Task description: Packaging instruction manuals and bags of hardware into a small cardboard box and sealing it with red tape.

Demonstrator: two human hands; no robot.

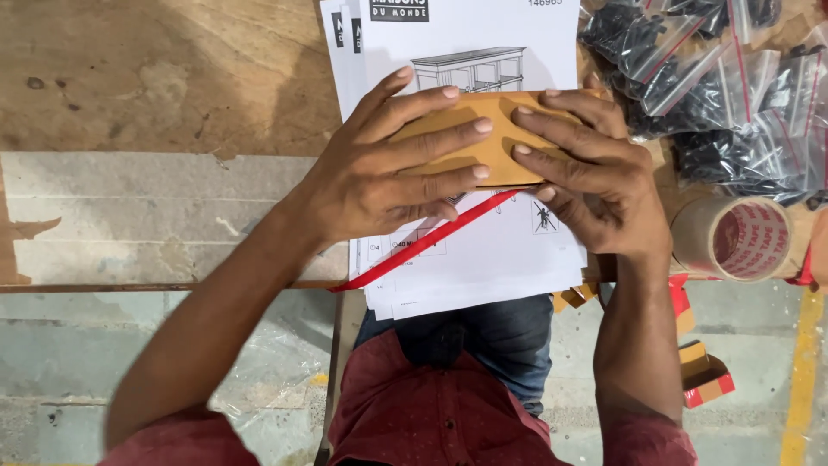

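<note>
Packet: flat, tan-orange, lay on a stack of white leaflets at the table's near edge. Left hand: fingers spread, pressed flat across the packet's left half. Right hand: fingers spread over its right half, thumb under the lower edge. Red strip: ran diagonally from under the hands across the leaflets. Tape roll: just right of the right hand. Bags of black fittings: upper right, near.
</note>
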